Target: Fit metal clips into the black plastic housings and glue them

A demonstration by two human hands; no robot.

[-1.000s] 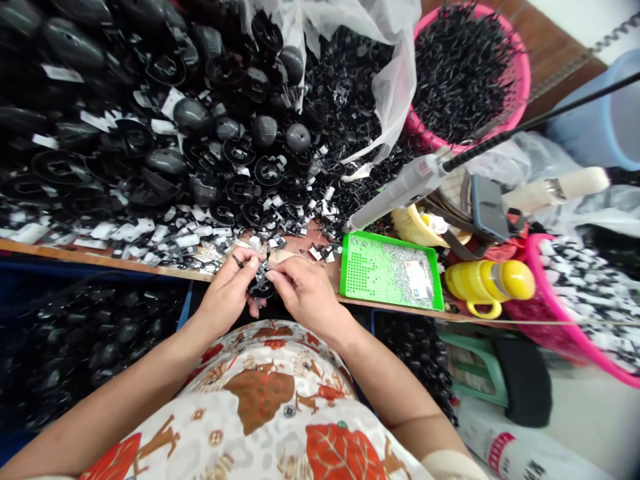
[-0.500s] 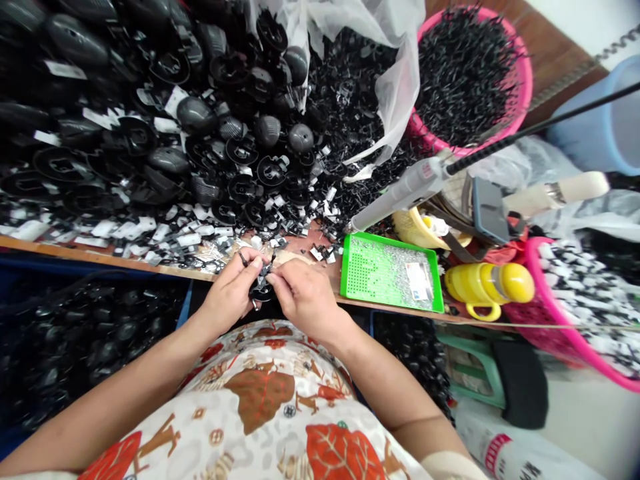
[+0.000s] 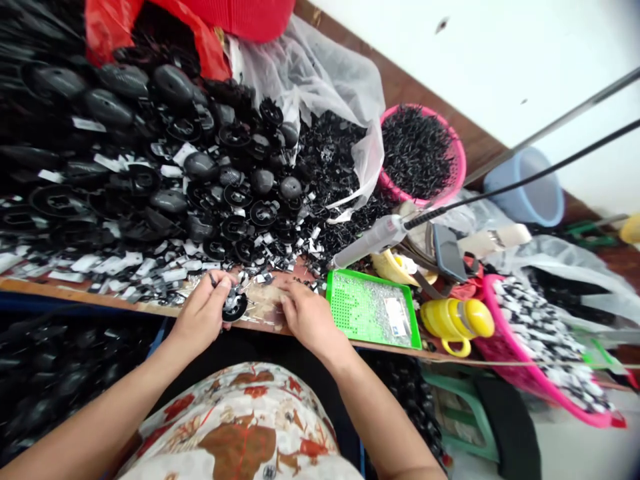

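My left hand [image 3: 203,315] is closed round a small round black plastic part [image 3: 234,305] with a pale middle, held at the wooden bench's [image 3: 260,319] front edge. My right hand [image 3: 306,316] rests apart from it on the bench, fingers curled down among tiny loose pieces; whether it holds one I cannot make out. A heap of black round housings [image 3: 200,173] with white paper tags lies just beyond both hands.
A green perforated tray [image 3: 371,309] sits right of my right hand. A grey powered screwdriver [image 3: 373,239] hangs on a black cable above it. A pink basket [image 3: 423,155] of black clips, a yellow bottle [image 3: 457,318] and another pink basket [image 3: 545,353] stand to the right. A bin of black parts [image 3: 55,373] sits below the bench.
My hands have come apart: the left keeps the black part and has moved left, the right has dropped onto the bench. The view has tilted up.
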